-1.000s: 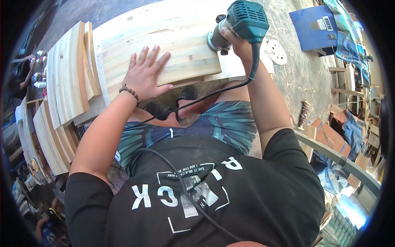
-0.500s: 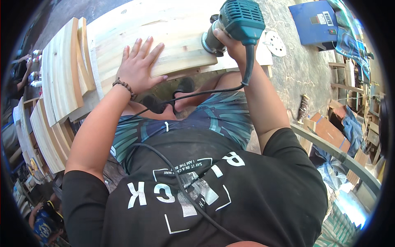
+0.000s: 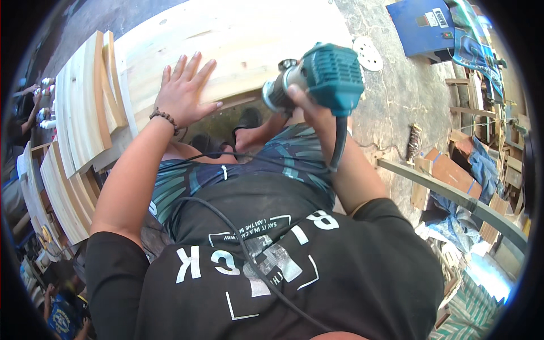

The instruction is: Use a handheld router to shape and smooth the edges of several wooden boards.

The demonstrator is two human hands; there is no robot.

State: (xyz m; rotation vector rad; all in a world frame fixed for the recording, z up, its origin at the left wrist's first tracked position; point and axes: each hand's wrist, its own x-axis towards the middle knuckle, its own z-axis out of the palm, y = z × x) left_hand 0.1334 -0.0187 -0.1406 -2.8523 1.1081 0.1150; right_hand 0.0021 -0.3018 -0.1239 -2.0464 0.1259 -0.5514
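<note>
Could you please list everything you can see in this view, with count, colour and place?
Wooden panel: one, pale, top centre.
Curved wooden boards: several, pale, stacked at left.
Power tool: one, teal with black cord, at the panel's near edge.
Round disc: one, white, on the floor, upper right.
Box-shaped machine: one, blue, top right.
Left hand: flat on the panel, beaded bracelet at the wrist.
Right hand: gripping the power tool.
</note>
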